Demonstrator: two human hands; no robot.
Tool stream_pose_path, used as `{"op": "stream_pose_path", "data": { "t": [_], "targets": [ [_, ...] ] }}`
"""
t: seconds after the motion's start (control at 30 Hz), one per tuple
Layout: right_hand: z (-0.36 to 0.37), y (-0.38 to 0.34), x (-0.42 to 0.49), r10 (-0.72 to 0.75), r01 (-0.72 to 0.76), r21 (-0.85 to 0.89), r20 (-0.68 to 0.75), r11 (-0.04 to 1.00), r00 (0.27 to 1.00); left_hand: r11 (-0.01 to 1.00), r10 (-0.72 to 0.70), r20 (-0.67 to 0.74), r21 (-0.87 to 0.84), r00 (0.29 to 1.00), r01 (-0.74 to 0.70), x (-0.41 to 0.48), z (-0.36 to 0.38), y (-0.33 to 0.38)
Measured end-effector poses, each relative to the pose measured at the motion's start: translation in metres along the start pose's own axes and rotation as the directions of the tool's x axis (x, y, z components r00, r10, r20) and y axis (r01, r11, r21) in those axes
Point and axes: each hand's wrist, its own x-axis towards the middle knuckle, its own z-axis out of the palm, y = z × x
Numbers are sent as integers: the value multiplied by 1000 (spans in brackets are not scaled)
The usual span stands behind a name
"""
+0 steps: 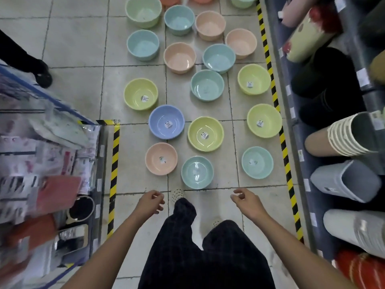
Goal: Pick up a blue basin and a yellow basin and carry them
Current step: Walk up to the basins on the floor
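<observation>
A blue basin [166, 121] with a small sticker inside stands on the tiled floor ahead of me. Just to its right sits a yellow basin [205, 133], and more yellow basins lie at the left [140, 94] and the right [264, 120]. My left hand [150, 202] hangs low in front of me with loosely curled fingers, holding nothing. My right hand [245, 200] does the same on the other side. Both hands are well short of the blue and yellow basins, with a pink basin [161, 158] and a teal basin [197, 172] in between.
Several more teal, pink and green basins cover the floor farther ahead. Yellow-black tape [287, 163] marks the aisle edges. A wire rack of packaged goods [48, 163] stands on the left, shelves of bins [345, 180] on the right. Another person's foot [41, 74] is at the far left.
</observation>
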Motion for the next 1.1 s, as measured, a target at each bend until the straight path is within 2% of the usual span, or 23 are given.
{"op": "stream_pose_path", "data": {
  "t": [0.2,0.4,0.6,0.73,0.83,0.9,1.0,1.1],
  "targets": [
    [9,-22,73,84,-83,137,-4,987,996,995,16,44,101,999,-20,82,-12,51],
    [46,-21,182,152,-159,231,44,960,987,994,-21,43,107,999,16,184,15,52],
    [108,23,298,159,-172,161,89,972,983,985,-157,28,-62,987,158,309,72,12],
    [151,63,372,181,-183,170,25,968,983,975,-169,-43,-152,985,161,400,108,-21],
    [179,95,428,181,-163,184,-81,969,980,983,-170,-82,-83,982,163,465,136,-52],
    [198,113,466,186,-167,170,-106,971,977,987,-152,-98,32,984,156,503,157,-74],
    [225,138,518,209,-204,103,-44,974,977,941,-80,-88,323,993,104,548,185,-101],
    [249,159,566,254,-256,70,37,964,966,890,-40,-96,448,995,80,586,212,-123]
  ]
}}
